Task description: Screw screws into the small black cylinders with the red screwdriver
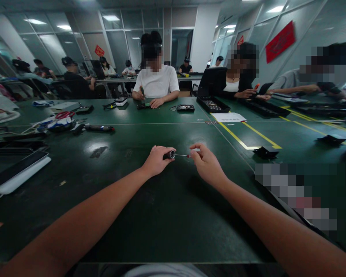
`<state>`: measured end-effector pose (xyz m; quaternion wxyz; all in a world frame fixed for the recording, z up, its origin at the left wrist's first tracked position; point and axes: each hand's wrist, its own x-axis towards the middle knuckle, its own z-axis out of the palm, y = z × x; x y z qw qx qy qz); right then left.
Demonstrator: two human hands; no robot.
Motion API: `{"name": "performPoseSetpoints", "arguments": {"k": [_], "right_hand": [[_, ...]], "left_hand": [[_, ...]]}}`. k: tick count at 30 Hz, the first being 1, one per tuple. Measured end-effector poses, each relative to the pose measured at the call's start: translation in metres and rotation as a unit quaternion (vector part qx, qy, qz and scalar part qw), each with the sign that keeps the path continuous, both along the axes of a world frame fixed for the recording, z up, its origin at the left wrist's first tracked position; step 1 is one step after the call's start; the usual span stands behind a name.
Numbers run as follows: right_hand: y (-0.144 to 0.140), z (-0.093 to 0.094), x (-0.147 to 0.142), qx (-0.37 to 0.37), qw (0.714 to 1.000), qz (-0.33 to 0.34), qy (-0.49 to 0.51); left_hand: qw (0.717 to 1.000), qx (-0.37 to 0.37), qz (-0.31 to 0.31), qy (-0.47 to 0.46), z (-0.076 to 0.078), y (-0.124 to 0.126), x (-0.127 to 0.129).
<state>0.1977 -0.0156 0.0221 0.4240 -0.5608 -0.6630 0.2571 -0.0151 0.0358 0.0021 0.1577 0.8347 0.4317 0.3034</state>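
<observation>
My left hand (157, 161) is closed around a dark cylindrical piece (170, 154) whose round, ringed end faces me. From the right, a small screwdriver (188, 156) with a thin metal shaft and a reddish handle points at that piece. The shaft tip reaches the cylinder's side; whether it touches a screw is too small to tell. My right hand (206, 161) pinches the screwdriver's handle between thumb and fingers, and part of the handle is hidden. Both hands are just above the green tabletop (173, 215).
At left lie a white-edged device (23, 173), tangled cables (60, 121) and a dark pen-like tool (99, 128). Black trays (213, 104) and a small black part (265, 152) are at right. Across the table a person (155, 84) in white handles a green board.
</observation>
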Motion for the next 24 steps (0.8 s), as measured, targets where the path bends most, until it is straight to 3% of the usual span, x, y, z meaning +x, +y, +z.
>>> {"name": "performPoseSetpoints", "arguments": {"k": [6, 12, 17, 24], "right_hand": [[0.0024, -0.0019, 0.0015, 0.038, 0.999, 0.006, 0.018], [0.0045, 0.0025, 0.0034, -0.019, 0.999, 0.017, 0.027], [0.0057, 0.0014, 0.0032, 0.001, 1.0, 0.0, 0.005], [0.0051, -0.0061, 0.0037, 0.025, 0.998, 0.056, 0.025]], "left_hand": [[1.0, 0.005, 0.01, -0.009, -0.0019, 0.0013, -0.0011], [1.0, 0.001, 0.002, -0.003, 0.0, -0.0005, -0.0005], [1.0, 0.005, 0.002, 0.013, 0.0003, -0.0014, 0.0006], [1.0, -0.004, 0.017, 0.003, 0.0007, -0.0004, -0.0005]]}}
